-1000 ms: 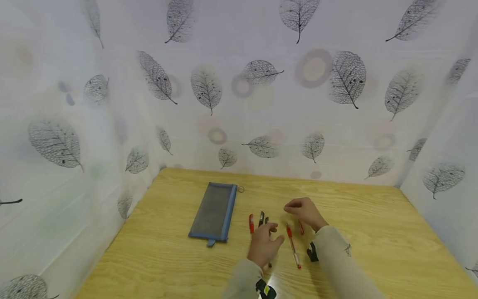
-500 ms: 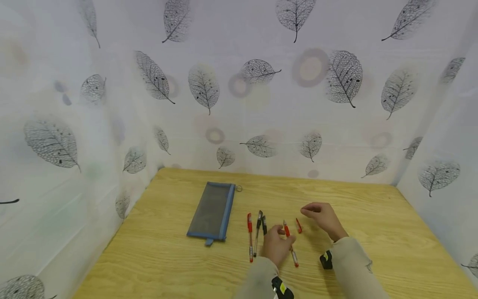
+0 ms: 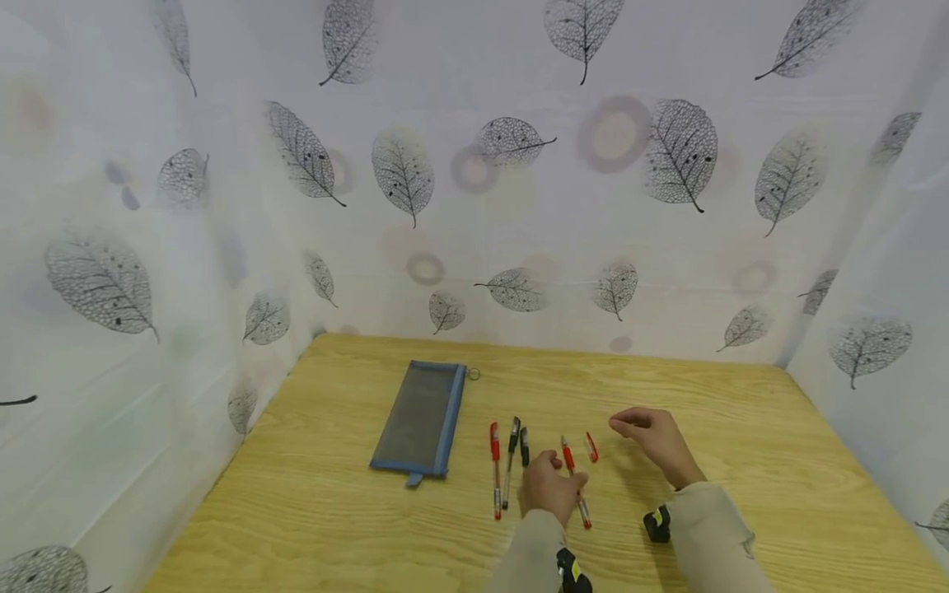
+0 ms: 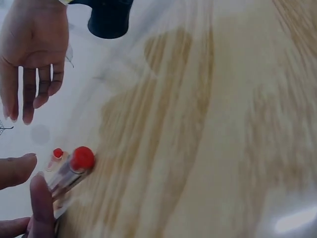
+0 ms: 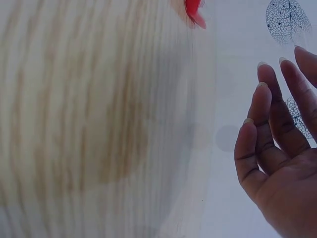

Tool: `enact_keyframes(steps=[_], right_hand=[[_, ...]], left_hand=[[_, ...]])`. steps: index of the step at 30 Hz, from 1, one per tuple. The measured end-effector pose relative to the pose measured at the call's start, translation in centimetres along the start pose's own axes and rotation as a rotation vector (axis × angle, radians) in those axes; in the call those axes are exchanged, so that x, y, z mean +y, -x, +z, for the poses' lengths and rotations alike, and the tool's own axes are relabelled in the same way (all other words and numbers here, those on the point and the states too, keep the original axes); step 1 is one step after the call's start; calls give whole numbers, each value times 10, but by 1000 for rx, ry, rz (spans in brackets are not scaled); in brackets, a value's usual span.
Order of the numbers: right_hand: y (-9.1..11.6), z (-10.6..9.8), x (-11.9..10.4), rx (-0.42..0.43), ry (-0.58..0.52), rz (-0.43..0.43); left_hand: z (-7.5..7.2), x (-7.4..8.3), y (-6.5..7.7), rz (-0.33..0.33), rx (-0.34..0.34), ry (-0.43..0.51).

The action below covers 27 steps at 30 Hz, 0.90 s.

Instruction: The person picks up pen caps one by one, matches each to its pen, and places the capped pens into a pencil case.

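Note:
In the head view my left hand [image 3: 550, 487] is low over the table with its fingers loosely bent. Its thumb lies across an uncapped red pen [image 3: 567, 455], whose tip points away from me. The left wrist view shows that hand's fingers [image 4: 42, 203] beside the pen's red end [image 4: 81, 158]. A red pen cap [image 3: 591, 447] lies just right of the pen. Farther right, my right hand [image 3: 656, 441] is raised with nothing in it, fingers slightly bent. Left of my left hand lie a capped red pen [image 3: 495, 469], a black pen [image 3: 511, 461] and another black pen [image 3: 524, 445], partly hidden.
A grey mesh pouch [image 3: 417, 416] with blue edging and a zip lies flat to the left of the pens, a ring at its far corner. The wooden table [image 3: 311, 511] is enclosed behind and at both sides by leaf-printed sheeting [image 3: 519, 222].
My left hand has moved right, from over the black pens to the uncapped red pen. My right hand has drawn away to the right from the cap. The pens and pouch stay put.

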State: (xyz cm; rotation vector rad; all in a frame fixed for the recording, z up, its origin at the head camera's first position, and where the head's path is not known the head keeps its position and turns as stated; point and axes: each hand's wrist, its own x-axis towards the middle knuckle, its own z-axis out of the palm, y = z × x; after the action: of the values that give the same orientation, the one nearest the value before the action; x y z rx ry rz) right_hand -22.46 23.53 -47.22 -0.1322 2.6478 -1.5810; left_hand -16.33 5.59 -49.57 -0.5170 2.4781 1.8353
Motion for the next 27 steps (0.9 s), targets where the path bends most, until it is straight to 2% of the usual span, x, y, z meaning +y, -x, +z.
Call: enact_keyframes(steps=[5,14,21,27], right_hand=[[0,-1,1,3,-4,-3],[2,-2,-1,-2,-5,15],[5,-1,-4,10,-6,35],[6,1,-2,12,1,32]], left_hand=[[8,1,-4,-5,55,-87],[6,2,-6,34,-12,-142],[3,4,-6,95,-47,-258],[4,3,-7,88,-61,-290]])
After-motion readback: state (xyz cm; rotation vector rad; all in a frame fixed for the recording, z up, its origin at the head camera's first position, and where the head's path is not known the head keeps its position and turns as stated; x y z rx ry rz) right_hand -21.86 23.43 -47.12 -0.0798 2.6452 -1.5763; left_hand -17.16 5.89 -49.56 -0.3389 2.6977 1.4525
